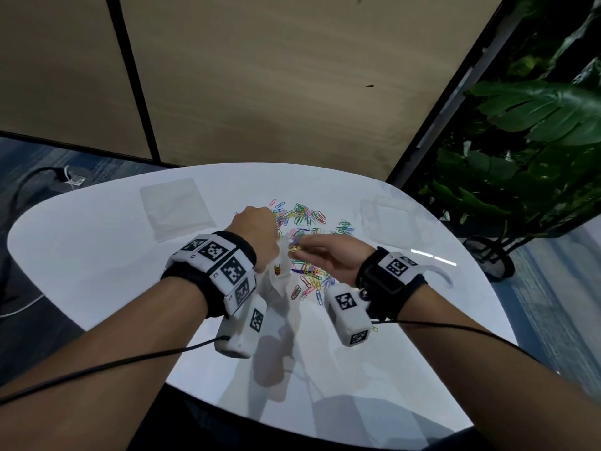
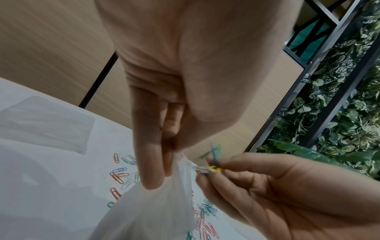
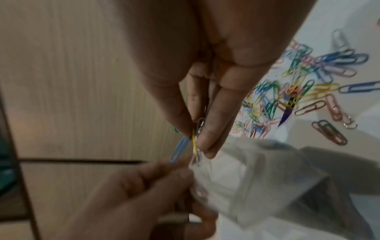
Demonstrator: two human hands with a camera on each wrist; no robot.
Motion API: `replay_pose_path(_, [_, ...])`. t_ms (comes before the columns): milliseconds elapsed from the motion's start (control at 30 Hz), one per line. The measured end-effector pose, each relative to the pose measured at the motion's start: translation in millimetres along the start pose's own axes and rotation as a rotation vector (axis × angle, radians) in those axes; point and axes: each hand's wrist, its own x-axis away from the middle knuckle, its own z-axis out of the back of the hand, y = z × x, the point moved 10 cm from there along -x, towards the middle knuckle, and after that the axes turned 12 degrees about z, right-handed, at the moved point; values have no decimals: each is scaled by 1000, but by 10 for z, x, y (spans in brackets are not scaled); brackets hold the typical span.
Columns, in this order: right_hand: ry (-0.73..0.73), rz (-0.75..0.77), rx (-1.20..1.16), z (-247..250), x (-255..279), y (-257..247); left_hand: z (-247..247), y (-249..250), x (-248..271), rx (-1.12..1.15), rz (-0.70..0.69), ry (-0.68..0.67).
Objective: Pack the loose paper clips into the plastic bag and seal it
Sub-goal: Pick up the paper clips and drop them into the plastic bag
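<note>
Paper clips [image 1: 304,218], loose and multicoloured, lie scattered mid-frame on the white desk [image 1: 97,255] in the head view, in patches above and below the hands, plus a small cluster to the right [image 1: 344,226].

Left hand [image 1: 257,232] pinches the top edge of the plastic bag [image 1: 276,288], holding it up off the desk so it hangs with the mouth at the top. In the left wrist view the fingers [image 2: 152,162] point down onto the film. Probably lifted so the clips drop in by gravity.

Right hand [image 1: 328,255] holds a small bunch of clips [image 3: 194,142] pinched between thumb and fingertips: blue, yellow and silver ones are visible, right at the bag mouth and touching or just beside the film. Grip is narrow and tight on the bunch; the blue clip sticks out to the side and looks loosely held.

Bag contents: the film is translucent and crumpled, so no clip count is readable. A small dark-and-yellow mark [image 1: 277,270] shows on the bag.

Judgement: mid-loading, most clips are still on the desk, and sealing is a long way off.

Two more flat clear bags lie on the desk: one upper left [image 1: 177,211], one right of centre [image 1: 387,219]; contents cannot be made out.
</note>
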Motion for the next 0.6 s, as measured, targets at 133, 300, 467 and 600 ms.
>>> replay_pose_path(133, [-9,57,262,-153,-25,93,-10,21,17,9,-14,-1])
replay_pose_path(300, [-55,265,792,-289,-32,-51,11,7,26,12,-22,1])
replay_pose_path(467, [-204,340,844,-327,92,-183,58,-36,25,9,-19,1])
replay_pose_path(600, [13,146,1195,642,57,-158,91,-98,16,7,-2,-11])
